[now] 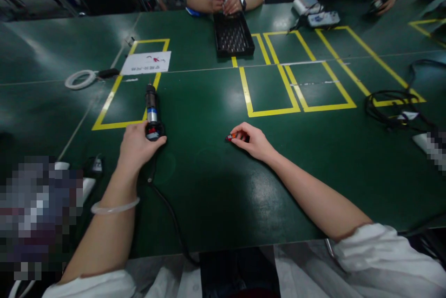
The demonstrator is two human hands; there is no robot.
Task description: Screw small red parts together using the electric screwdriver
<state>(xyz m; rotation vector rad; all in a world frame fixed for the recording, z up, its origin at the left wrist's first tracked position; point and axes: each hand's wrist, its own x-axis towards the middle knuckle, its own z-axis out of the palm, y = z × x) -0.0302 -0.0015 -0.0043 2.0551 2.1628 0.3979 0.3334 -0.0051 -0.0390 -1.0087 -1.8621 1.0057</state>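
Observation:
My left hand (137, 143) is curled round the lower end of a dark cylindrical tool (151, 102) with a blue and silver band. The tool points away from me, its narrow tip at the far end. From beneath my left hand a black cord (174, 216) runs toward the table's near edge. To the right, my right hand (252, 140) rests low over the green table, fingers closed on a small red and orange piece (230, 137). Its exact kind is too small to tell, and my fingers cover part of it.
Across the table (209, 186) a person's hands (228, 4) work over a black tray (235, 35) of small parts. Yellow tape (273, 112) marks rectangles. A paper sheet (146, 62) and white cable coil (81, 79) lie left, a black cable coil (390, 107) right.

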